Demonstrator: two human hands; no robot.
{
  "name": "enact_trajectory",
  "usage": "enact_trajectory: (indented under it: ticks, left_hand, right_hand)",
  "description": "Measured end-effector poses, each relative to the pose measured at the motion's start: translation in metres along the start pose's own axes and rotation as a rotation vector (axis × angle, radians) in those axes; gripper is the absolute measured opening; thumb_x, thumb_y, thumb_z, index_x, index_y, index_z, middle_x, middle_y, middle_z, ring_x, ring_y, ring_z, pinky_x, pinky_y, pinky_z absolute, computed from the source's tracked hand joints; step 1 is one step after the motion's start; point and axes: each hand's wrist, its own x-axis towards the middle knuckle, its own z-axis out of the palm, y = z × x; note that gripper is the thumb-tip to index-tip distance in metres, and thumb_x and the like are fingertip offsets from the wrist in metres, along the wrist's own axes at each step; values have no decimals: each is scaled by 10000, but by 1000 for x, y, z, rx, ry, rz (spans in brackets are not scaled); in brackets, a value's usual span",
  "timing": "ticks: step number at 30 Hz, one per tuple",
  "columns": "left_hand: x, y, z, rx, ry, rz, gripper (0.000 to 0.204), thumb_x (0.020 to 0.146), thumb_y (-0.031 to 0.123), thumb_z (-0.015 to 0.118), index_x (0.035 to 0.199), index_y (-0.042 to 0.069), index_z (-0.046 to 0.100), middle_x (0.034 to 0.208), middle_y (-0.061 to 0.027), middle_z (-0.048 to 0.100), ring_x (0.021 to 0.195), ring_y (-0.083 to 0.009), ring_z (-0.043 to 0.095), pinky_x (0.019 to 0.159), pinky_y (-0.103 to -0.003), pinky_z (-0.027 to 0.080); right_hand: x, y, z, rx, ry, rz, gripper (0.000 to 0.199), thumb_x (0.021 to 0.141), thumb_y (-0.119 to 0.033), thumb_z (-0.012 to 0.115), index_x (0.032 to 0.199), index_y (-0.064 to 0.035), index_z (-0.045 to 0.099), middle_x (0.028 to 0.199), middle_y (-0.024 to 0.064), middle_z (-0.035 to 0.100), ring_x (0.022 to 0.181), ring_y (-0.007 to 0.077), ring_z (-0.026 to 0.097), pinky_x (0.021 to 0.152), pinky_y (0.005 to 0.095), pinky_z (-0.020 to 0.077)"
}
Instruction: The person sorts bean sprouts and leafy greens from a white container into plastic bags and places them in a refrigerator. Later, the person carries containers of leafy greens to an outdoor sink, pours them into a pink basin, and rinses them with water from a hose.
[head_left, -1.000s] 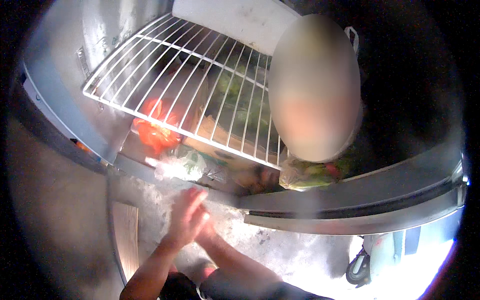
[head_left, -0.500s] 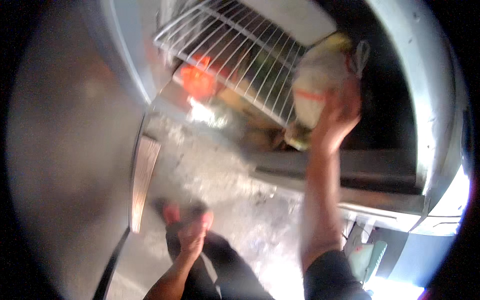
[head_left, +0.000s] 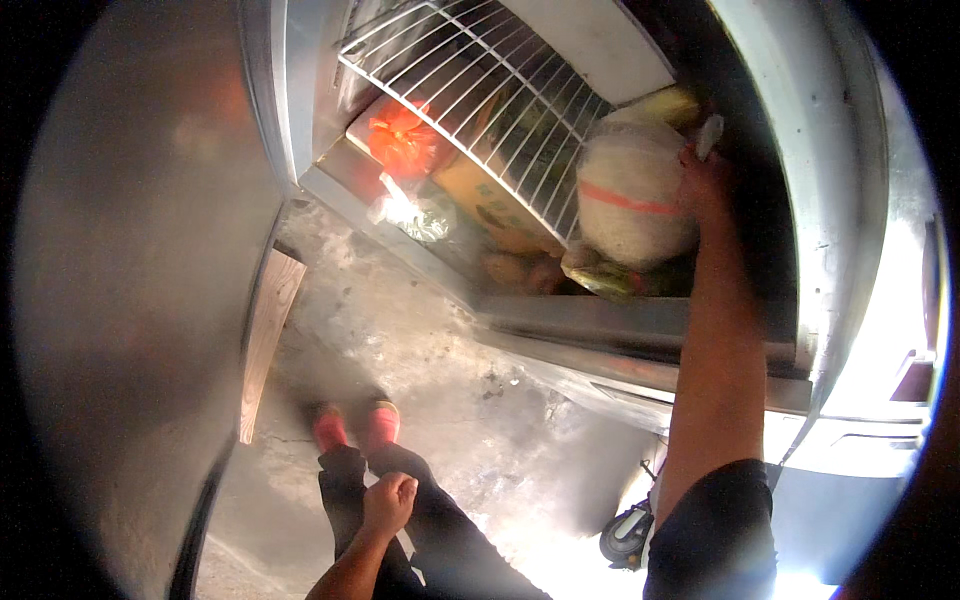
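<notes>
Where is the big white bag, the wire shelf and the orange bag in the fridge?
big white bag (head_left: 628, 205): head view, on its bulging middle, by the red band.
wire shelf (head_left: 470, 95): head view, on the white bars mid-shelf.
orange bag (head_left: 400, 142): head view, on its crumpled top.

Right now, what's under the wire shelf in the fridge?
Under the wire shelf: an orange bag, a cardboard box, a clear bag, leafy produce. The bagged white bundle hides what lies behind it.

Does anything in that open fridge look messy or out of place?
Yes. The bottom, under the wire shelf, is crammed: an orange bag, a clear bag spilling over the front edge. The right hand grips a bulging white sack.
</notes>
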Motion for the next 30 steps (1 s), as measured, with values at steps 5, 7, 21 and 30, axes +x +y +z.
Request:
enact_trajectory:
  ticks: [5, 7, 21, 30]
  left_hand:
    - [12, 4, 0, 0, 13, -32, 149, 793, 180, 567, 756, 36, 563, 717, -142, 585, 675, -320, 581, 591, -379, 460]
    - [13, 5, 2, -19, 12, -56, 157, 797, 186, 562, 755, 35, 563, 718, -146, 583, 678, -325, 579, 591, -382, 458]
    - [23, 6, 22, -49, 29, 0, 184, 799, 199, 545, 754, 22, 561, 731, -167, 575, 712, -351, 567, 622, -405, 452]
    - [25, 20, 22, -10, 60, -84, 192, 794, 217, 546, 766, 28, 568, 738, -159, 584, 717, -343, 573, 626, -404, 454]
  right_hand:
    - [-27, -43, 3, 49, 395, -56, 506, 773, -381, 563, 1124, -24, 494, 929, 126, 591, 839, 253, 572, 751, 353, 445]
    - [-22, -26, 7, 65, 347, -143, 412, 769, -288, 584, 1082, -31, 515, 863, 89, 598, 775, 212, 574, 707, 332, 453]
    - [11, -97, -47, 1627, 62, -181, 296, 755, -114, 594, 1033, -30, 541, 831, 52, 577, 732, 154, 547, 659, 303, 443]
    - [44, -222, -66, 1698, 108, -159, 334, 762, -111, 596, 1072, -4, 532, 858, 66, 580, 740, 160, 547, 665, 305, 444]
